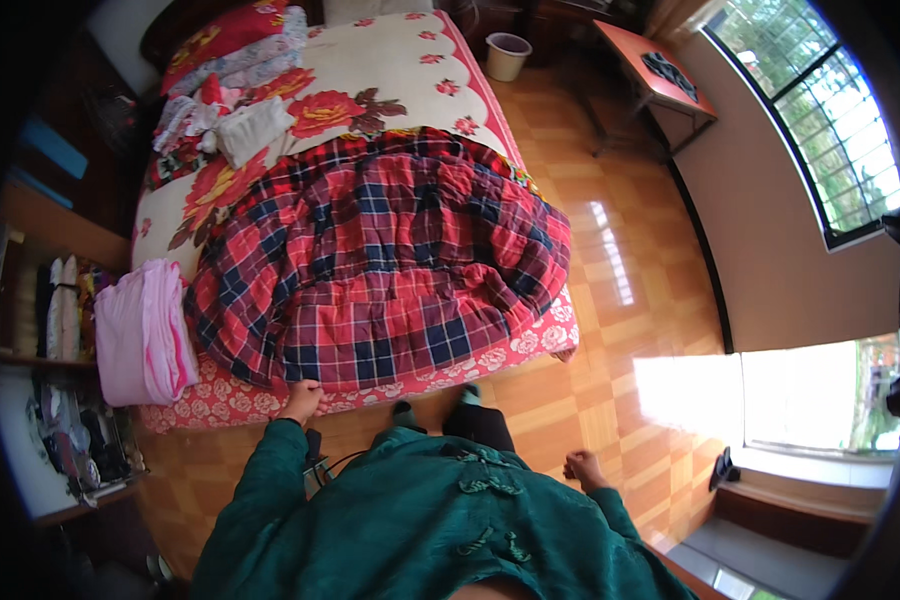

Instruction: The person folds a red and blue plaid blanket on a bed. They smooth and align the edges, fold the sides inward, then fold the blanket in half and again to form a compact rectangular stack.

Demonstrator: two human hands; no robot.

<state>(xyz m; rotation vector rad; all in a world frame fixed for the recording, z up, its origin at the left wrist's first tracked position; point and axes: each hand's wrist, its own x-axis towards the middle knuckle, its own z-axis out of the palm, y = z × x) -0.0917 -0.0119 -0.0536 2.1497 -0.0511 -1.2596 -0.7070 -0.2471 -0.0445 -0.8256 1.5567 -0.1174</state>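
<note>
A red, navy and white plaid quilt (380, 250) lies rumpled over the near half of the bed, its layers bunched in folds. At the quilt's near left edge, my left hand (302, 401) has its fingers closed on the fabric. My right hand (584, 468) hangs over the floor to the right of my body, away from the bed. Its fingers are curled in, and I see nothing in them.
A folded pink blanket (142, 335) rests at the bed's left corner beside shelves (40, 358). Crumpled clothes (255, 130) and pillows lie farther up the floral sheet (400, 60). Beyond the bed stand a bin (507, 57) and an orange-topped table (660, 66), near a barred window.
</note>
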